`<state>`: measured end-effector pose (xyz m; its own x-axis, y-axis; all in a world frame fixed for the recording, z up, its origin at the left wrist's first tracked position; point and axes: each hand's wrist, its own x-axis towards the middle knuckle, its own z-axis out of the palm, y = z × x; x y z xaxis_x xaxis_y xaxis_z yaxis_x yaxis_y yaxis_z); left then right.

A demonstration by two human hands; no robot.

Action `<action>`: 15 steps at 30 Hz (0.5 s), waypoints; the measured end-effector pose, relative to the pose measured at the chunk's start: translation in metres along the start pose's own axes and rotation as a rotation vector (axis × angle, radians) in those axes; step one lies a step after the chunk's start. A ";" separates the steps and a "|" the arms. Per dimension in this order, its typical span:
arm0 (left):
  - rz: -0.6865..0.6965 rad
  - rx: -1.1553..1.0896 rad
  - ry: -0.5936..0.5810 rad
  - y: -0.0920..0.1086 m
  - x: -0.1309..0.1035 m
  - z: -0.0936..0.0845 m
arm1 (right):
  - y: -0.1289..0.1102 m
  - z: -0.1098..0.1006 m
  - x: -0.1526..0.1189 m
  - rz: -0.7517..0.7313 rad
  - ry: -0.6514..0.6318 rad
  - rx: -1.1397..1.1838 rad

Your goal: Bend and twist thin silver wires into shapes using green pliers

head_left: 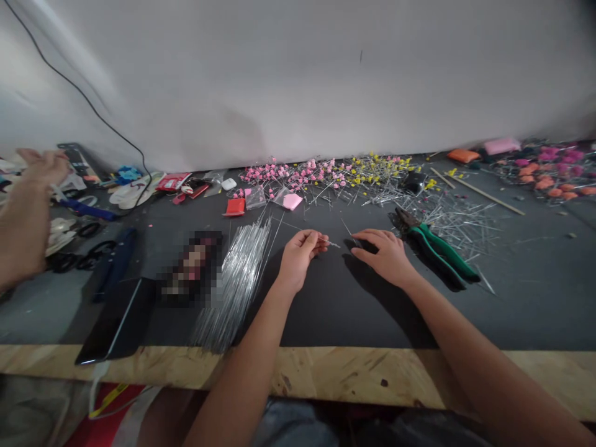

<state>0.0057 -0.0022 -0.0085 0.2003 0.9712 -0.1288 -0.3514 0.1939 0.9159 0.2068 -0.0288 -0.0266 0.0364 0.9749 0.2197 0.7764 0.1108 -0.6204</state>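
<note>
Near the middle of the counter [521,292], the left hand [302,254] has its thumb and fingers pinched on a short twisted wire [333,244], whose end points toward the right hand. The right hand [382,254] has its fingers loosely spread and its thumb apart, close over the counter; a thin wire [345,227] lies at its fingertips, and whether they touch it cannot be told. Just beyond the right hand, green-handled pliers [437,251] lie slanted toward the counter's right front. A bundle of straight wires [237,279] lies left of the left forearm, reaching the wooden front edge [344,375]. Along the back edge are pink-tipped wires [302,174] and, right of them, yellow-tipped wires [386,169]. A black phone [116,323] overlaps the front edge toward the left corner, and another person's hand [44,166] is above the back left.
</note>
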 end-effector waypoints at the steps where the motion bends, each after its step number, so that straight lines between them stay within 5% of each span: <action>1: -0.003 0.011 -0.005 0.000 0.000 0.000 | -0.001 0.002 0.000 -0.021 -0.020 -0.054; 15: 0.009 0.527 -0.039 -0.005 -0.007 -0.007 | 0.018 0.012 0.017 0.026 0.120 -0.079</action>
<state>0.0000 -0.0087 -0.0150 0.2370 0.9647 -0.1146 0.1521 0.0797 0.9852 0.2136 -0.0075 -0.0434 0.1285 0.9464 0.2962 0.8209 0.0661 -0.5672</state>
